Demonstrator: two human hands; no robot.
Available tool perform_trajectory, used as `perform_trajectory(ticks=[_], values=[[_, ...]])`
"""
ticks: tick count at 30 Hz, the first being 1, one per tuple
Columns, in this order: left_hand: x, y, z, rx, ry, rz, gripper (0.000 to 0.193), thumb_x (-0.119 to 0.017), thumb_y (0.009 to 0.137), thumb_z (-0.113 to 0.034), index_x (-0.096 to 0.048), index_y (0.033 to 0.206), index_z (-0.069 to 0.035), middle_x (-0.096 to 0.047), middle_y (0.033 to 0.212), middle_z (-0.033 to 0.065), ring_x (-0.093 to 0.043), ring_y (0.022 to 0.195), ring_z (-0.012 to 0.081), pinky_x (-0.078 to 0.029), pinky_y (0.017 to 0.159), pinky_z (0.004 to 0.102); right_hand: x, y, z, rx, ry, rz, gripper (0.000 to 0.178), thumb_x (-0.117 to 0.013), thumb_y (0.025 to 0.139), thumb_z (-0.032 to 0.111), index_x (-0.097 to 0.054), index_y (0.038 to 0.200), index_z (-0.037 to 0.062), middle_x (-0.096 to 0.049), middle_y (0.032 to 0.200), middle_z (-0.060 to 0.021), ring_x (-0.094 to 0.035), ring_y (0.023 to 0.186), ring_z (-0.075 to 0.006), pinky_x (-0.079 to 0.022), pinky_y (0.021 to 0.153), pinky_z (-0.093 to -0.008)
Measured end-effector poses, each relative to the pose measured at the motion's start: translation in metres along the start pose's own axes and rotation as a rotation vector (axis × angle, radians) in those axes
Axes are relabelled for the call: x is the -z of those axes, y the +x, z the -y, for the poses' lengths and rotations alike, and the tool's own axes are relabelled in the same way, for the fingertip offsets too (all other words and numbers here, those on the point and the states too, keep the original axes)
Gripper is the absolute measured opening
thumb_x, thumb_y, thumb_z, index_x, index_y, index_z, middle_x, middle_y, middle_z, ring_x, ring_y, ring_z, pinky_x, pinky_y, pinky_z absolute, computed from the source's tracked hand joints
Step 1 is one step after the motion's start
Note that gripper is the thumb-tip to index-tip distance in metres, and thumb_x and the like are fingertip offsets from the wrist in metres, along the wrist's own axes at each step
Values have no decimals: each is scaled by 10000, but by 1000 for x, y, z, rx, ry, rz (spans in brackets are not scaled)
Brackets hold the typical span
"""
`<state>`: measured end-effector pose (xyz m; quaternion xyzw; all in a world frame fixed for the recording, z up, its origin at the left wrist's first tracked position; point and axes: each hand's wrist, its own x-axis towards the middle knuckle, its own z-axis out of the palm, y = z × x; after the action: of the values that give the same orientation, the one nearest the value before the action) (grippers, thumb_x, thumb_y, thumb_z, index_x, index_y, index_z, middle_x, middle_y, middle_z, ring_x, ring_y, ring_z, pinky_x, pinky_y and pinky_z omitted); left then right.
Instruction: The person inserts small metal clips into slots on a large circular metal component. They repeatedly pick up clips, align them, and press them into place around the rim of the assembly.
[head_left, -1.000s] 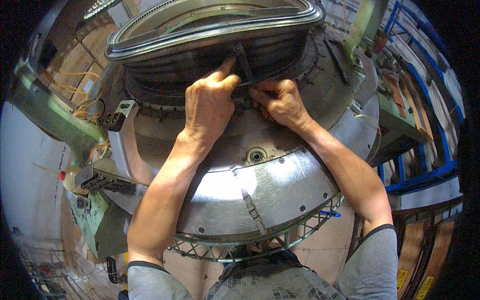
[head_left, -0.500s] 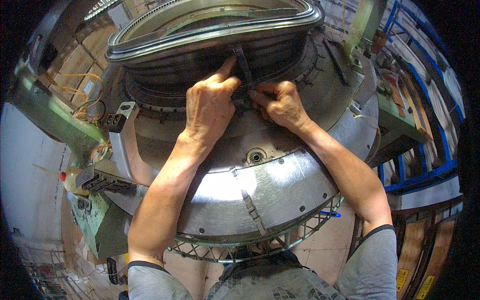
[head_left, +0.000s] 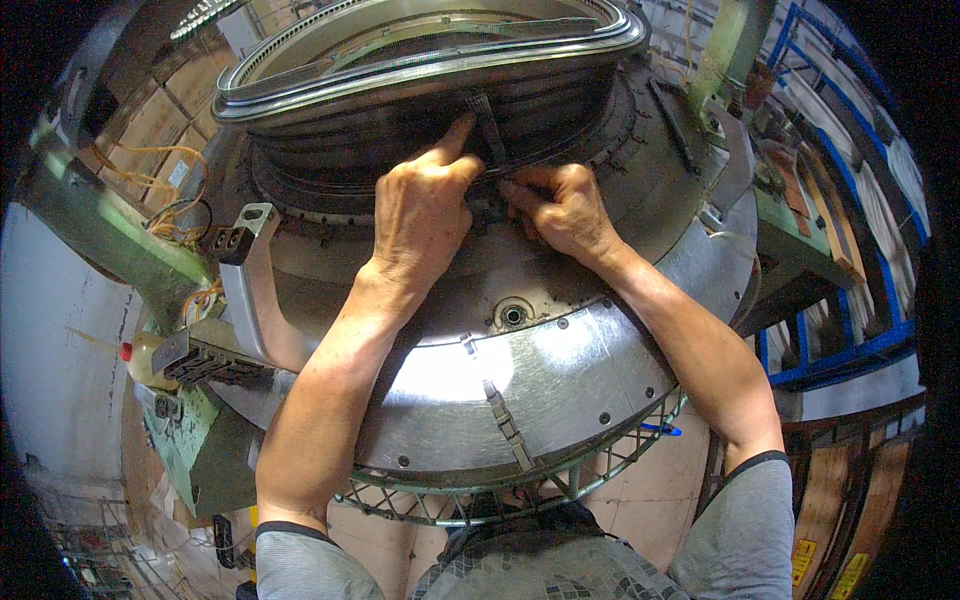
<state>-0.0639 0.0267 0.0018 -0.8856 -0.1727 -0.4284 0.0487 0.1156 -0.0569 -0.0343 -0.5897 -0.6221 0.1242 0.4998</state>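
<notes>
Both my hands are at the dark round cylinder (head_left: 380, 140) in the middle of a large circular machine. My left hand (head_left: 425, 210) has its index finger stretched out, the tip touching the cylinder wall beside a narrow ribbed upright strip (head_left: 487, 125). Its other fingers are curled. Just below and right of that strip, the thumb and index finger of my right hand (head_left: 565, 205) pinch together at the cylinder's lower rim. Whatever lies between them is too small and dark to make out.
A polished metal ring plate (head_left: 560, 370) curves round the machine's front. An angled metal bracket (head_left: 255, 280) rises left of my left forearm. Green machine legs (head_left: 130, 235) flank both sides. A blue rack (head_left: 850, 345) stands at right. A dark rod (head_left: 673, 125) lies on the machine, far right.
My left hand has shifted very slightly to the right. My right hand stays pinched at nearly the same spot.
</notes>
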Motion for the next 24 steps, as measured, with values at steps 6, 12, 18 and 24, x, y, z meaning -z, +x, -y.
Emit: perform_trajectory(ticks=[6, 12, 18, 24], values=[[0, 1, -1, 7, -3, -4, 103, -586, 746, 59, -651, 776, -15, -673, 1263, 168, -711, 839, 383, -594, 713, 424, 0, 0, 1, 12, -17, -3, 158, -678, 847, 134, -760, 908, 14, -698, 833, -246, -713, 666, -281, -538, 644, -389], [0, 0, -1, -7, -7, -3, 102, -584, 736, 59, -653, 772, -7, -668, 1277, 167, -711, 854, 385, -596, 723, 422, 2, 0, 2, 6, -32, -5, 157, -672, 843, 134, -755, 894, 11, -686, 819, -252, -707, 644, -281, -529, 620, -392], [-2, 0, 1, -1, -30, 2, 94, -590, 730, 55, -652, 772, -1, -657, 1297, 169, -709, 854, 386, -594, 730, 428, 0, 0, 1, 41, -29, -22, 151, -671, 840, 133, -750, 876, 9, -673, 803, -257, -701, 625, -291, -522, 607, -395], [-1, 1, 1, 0, -34, 12, 104, -593, 738, 49, -665, 791, -4, -660, 1290, 172, -708, 852, 390, -593, 728, 428, 0, 1, 0, 15, -28, -13, 156, -674, 839, 136, -754, 889, 11, -670, 796, -260, -713, 646, -306, -524, 611, -400]])
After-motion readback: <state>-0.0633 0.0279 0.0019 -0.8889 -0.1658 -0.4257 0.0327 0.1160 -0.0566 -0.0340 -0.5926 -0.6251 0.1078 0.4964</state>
